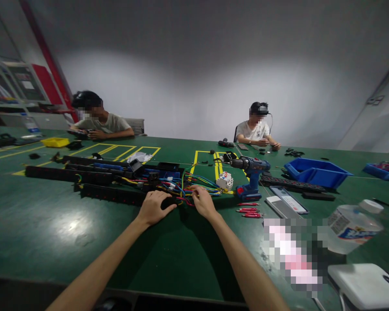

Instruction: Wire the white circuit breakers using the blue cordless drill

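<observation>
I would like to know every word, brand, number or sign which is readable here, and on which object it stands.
No text is readable for certain.
Clear plastic jar: label print, too blurred.
Cordless drill: any markings too small.
Phone with lit screen: screen content too small.
White breaker block: any markings too small.
Far-left bottle: label too blurred.
Bright pixelated patch: obscured.

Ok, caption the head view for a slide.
Left hand by a black strip, right hand at colored wires; cordless drill nearby.

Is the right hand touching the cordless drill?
Apart. The head view plainly shows green tabletop between the right hand and the cordless drill.
</observation>
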### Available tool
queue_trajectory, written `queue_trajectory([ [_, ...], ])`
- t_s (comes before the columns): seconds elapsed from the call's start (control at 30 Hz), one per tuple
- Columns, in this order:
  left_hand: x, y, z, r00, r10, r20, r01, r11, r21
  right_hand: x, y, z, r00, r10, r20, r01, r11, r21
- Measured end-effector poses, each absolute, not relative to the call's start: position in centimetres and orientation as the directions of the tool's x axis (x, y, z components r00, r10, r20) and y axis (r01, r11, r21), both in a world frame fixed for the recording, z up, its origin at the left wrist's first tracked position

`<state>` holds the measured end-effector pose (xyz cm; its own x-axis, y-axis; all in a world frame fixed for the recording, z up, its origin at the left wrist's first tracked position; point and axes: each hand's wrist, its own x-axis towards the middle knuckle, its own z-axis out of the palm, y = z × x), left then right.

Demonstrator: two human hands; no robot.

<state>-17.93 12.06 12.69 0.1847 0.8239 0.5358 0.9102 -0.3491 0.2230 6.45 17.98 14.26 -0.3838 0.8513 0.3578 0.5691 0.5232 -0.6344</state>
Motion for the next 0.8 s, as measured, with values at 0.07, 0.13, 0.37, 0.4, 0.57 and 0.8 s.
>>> queue_trajectory([
  [0.07,-18.1,12.0,12.7,0.171,0.818,0.549,0.911,-0.343,0.229,5.4,18.3,14.5,-0.376,0.852,0.364,0.569,0.523,-0.635],
  [0.13,-18.2,12.0,12.7,0.152,0.812,0.564,0.913,-0.335,0.235,4.8,18.3,14.6,-0.371,0.856,0.36,0.572,0.516,-0.637],
  [0.37,-18.6,12.3,12.4,0.126,0.809,0.574,0.908,-0.326,0.261,5.3,18.2,13.9,-0.318,0.89,0.327,0.612,0.456,-0.646],
  [0.4,-18.6,12.4,12.3,0.118,0.81,0.575,0.909,-0.322,0.267,5.5,18.3,13.9,-0.318,0.891,0.323,0.614,0.453,-0.646],
  [0.57,-18.3,12.9,12.3,0.098,0.808,0.581,0.908,-0.312,0.28,6.1,18.3,13.8,-0.343,0.881,0.324,0.604,0.472,-0.643],
  [0.8,-17.8,12.9,12.5,0.101,0.802,0.589,0.918,-0.303,0.256,9.2,18.5,13.2,-0.274,0.916,0.293,0.659,0.401,-0.637],
])
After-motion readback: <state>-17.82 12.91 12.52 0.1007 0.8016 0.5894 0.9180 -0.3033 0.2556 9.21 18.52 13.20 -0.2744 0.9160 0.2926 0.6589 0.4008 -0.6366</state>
